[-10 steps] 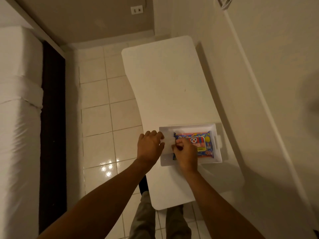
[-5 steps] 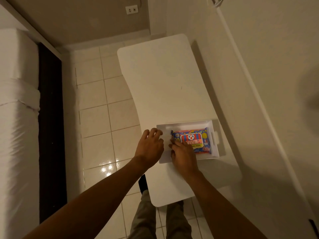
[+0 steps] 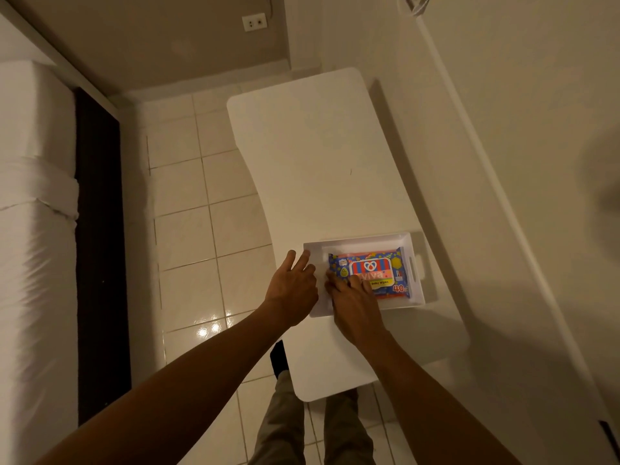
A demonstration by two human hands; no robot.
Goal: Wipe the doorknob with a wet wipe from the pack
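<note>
Pale glossy floor tiles [image 3: 188, 243] fill the lower middle of the view, with the person's trousered legs [image 3: 285, 427] nearest the camera and a white bed [image 3: 30, 263] along the left side. Just beyond the legs stands a white table [image 3: 312, 156], its long side running away toward the far wall. On its near part sits a white tray [image 3: 417, 263] with a slot handle on its right end.

Inside the tray lies the pack of wet wipes [image 3: 379, 273], flat, printed face up (the label reads upright to the wearer), its long axis running left to right across the table. The right hand [image 3: 352, 303] rests on the pack's near left corner, fingers [image 3: 335, 280] extended and pressing down on it. The left hand [image 3: 292, 280] lies at the tray's left edge, its fingers straight and slightly spread, touching the rim; whether it holds anything, I cannot tell.

Farthest off, a wall socket [image 3: 254, 22] sits on the beige wall.
</note>
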